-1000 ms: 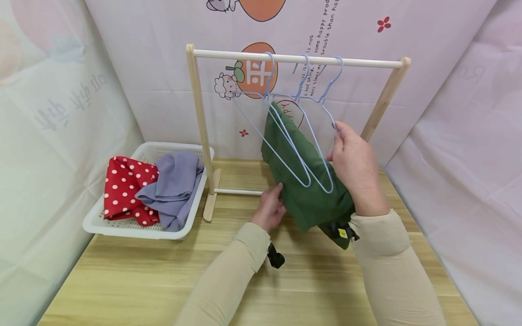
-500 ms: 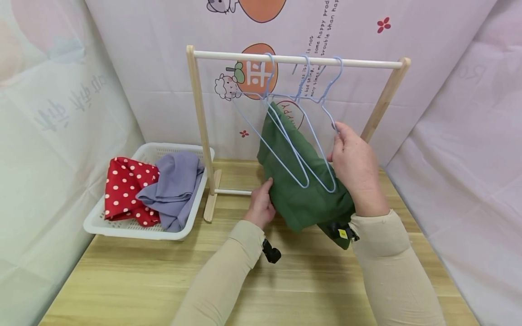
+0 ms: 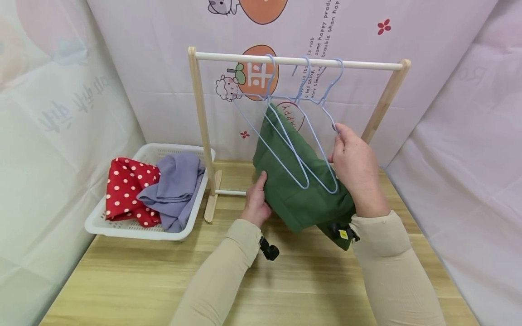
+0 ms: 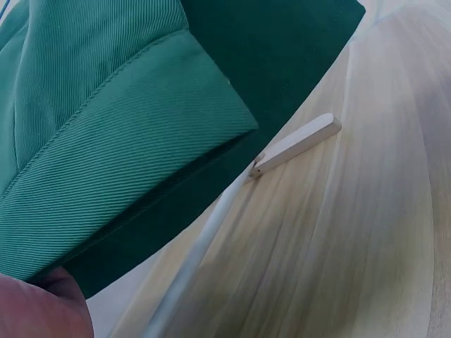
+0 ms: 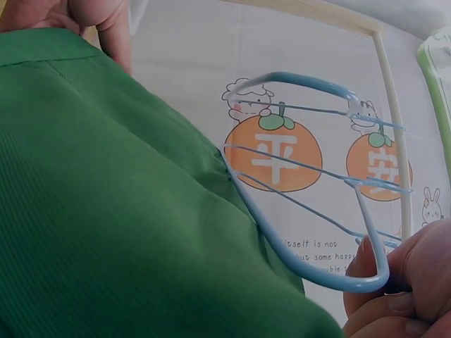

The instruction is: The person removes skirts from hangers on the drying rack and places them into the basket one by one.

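Note:
A green garment [image 3: 299, 194] with a stitched edge hangs at a slant below the rack's top bar, behind two light blue wire hangers [image 3: 306, 179]. My left hand [image 3: 257, 203] grips its left edge, thumb in front and fingers behind; the left wrist view shows this grip on the garment [image 4: 127, 148] at the lower left corner. My right hand [image 3: 356, 163] pinches the right end of the rightmost hanger [image 3: 329, 118]. In the right wrist view the garment lies against that hanger's lower bar [image 5: 317, 276]. How far it passes through the hanger is hidden.
The wooden rack [image 3: 200, 113] with a white top bar [image 3: 367, 64] stands on the wood-grain table [image 3: 310, 290]. At left, a white basket [image 3: 134, 233] holds a red polka-dot cloth [image 3: 126, 192] and a grey-blue cloth [image 3: 175, 181]. Printed sheets enclose the back and sides.
My left hand has moved left and slightly up, drawing the garment's left edge along with it. The right hand stays in place on the hanger.

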### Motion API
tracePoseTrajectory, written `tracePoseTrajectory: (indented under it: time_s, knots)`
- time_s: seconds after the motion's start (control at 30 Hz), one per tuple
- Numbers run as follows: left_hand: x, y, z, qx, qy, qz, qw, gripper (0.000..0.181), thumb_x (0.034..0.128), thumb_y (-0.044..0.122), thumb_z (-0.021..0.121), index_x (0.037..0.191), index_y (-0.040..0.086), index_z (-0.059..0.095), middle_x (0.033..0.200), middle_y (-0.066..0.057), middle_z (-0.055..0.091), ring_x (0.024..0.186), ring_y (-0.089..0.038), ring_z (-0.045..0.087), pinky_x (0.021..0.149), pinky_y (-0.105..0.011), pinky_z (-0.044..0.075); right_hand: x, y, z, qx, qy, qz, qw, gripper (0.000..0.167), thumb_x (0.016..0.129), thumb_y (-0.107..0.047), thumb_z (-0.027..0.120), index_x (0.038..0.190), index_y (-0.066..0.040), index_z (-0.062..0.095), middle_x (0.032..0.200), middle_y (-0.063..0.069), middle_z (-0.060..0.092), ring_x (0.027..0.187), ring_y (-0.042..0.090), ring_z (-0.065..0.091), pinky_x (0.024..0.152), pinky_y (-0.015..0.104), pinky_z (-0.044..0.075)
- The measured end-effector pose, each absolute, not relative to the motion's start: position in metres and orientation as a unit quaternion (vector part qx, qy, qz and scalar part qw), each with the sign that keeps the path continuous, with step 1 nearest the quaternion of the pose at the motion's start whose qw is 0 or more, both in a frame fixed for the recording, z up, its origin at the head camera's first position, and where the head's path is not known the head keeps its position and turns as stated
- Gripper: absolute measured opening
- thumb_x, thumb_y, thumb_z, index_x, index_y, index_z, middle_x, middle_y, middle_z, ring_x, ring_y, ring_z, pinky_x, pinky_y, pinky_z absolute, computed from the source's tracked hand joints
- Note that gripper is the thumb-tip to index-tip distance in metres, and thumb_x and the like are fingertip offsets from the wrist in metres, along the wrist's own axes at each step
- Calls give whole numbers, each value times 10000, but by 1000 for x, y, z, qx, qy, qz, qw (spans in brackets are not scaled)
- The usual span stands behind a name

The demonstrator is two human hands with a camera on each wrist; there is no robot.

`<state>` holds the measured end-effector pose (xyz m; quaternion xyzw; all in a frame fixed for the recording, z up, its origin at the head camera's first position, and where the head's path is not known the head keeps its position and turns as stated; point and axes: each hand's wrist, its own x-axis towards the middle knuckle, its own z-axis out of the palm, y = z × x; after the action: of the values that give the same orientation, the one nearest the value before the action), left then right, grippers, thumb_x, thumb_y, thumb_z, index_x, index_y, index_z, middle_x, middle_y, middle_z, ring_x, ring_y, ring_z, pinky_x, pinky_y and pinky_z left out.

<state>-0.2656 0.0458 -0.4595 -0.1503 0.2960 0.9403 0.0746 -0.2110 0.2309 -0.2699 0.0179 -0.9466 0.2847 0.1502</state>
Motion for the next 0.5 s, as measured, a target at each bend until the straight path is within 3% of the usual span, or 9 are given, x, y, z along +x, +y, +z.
tracePoseTrajectory:
  time_s: [0.23, 0.5]
  knots:
    - [-266, 43, -458, -133, 306, 941, 46, 327, 1023, 279, 689, 1252, 78, 570, 1082, -1, 682, 964, -134, 673, 899, -302, 557, -212, 232, -270, 15, -946, 283, 155, 496, 1147, -303, 308, 1617, -162, 385, 899, 145, 706, 747, 303, 562, 669, 400, 445]
    - [-260, 39, -455, -142, 396, 907, 12, 588, 1055, 373, 616, 1501, 27, 452, 1393, -78, 561, 1200, -197, 566, 1104, -354, 462, -212, 232, -271, 14, -947, 285, 147, 507, 1149, -326, 308, 1630, -174, 360, 901, 136, 683, 706, 277, 545, 622, 369, 444]
